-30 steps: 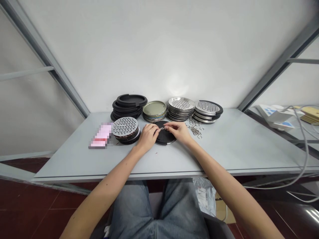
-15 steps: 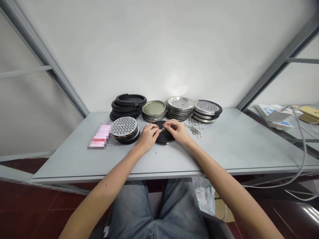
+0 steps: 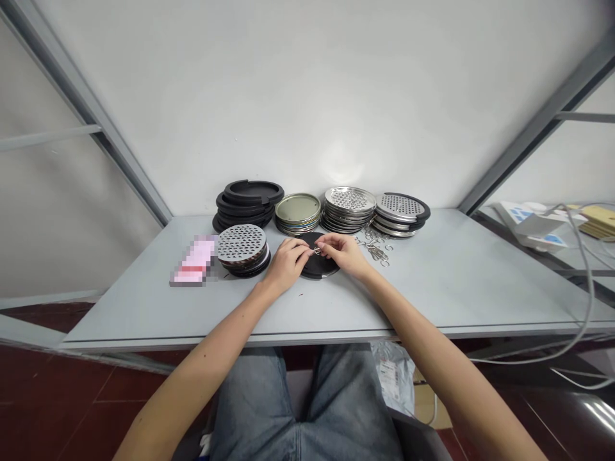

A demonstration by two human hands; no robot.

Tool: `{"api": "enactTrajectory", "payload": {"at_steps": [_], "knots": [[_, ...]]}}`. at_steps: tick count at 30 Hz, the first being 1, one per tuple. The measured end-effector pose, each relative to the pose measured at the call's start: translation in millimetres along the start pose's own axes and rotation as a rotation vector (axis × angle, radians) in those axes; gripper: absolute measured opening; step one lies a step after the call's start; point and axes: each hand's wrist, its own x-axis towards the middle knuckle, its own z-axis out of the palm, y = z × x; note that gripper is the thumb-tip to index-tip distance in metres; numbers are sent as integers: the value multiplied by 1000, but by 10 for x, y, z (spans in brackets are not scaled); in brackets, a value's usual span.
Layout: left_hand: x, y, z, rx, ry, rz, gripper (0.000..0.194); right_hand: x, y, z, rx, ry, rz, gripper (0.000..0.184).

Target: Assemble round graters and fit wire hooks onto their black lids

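Head camera looks down on us at a grey table (image 3: 384,301) set against a white wall (image 3: 307,96), with grey metal shelf uprights (image 3: 81,109) slanting in on both sides. Below the table edge we see our blue jeans (image 3: 298,410), a plastic bag (image 3: 394,378) and dark red floor tiles (image 3: 72,397). Off to the right, on a separate surface, sit a white box (image 3: 528,224) and wooden boards (image 3: 600,221), with a grey cable (image 3: 587,301) looping down past the table's corner.

Along the table's back edge we have four stacks in a row: black rubber rings (image 3: 247,202), gold-faced tin lids (image 3: 298,214), perforated steel plates (image 3: 348,208) and steel graters with black rims (image 3: 401,214). Nearer us, a stack of perforated discs (image 3: 241,250) stands just beside a pixelated pink-and-white object (image 3: 195,259), too blurred to identify.

Our left hand (image 3: 288,264) and right hand (image 3: 342,253) sit close together over a flat black disc (image 3: 317,269) — their fingertips meet above it, curled and pinching a small metal ring (image 3: 317,251) between them. The ring is too small to show exactly how each finger grips it. A loose scatter of similar split rings (image 3: 375,250) lies just right of our right hand, on the bare table — some almost touching the stacks.
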Motion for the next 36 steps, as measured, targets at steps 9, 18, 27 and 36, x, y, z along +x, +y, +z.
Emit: {"api": "enactTrajectory", "payload": {"at_steps": [9,18,27,36], "knots": [[-5,-14,2,-24,20,-15,18,-6,-17,-4,-3,-3,25,35],[7,16,-13,-31,33,-37,18,-40,-65,-8,-84,-35,-49,27],[-4,100,-54,-122,74,-78,21,-35,-90,-53,75,-34,22,35],[25,139,-84,-222,60,-195,16,-42,-119,-39,69,-1,14,28]]}}
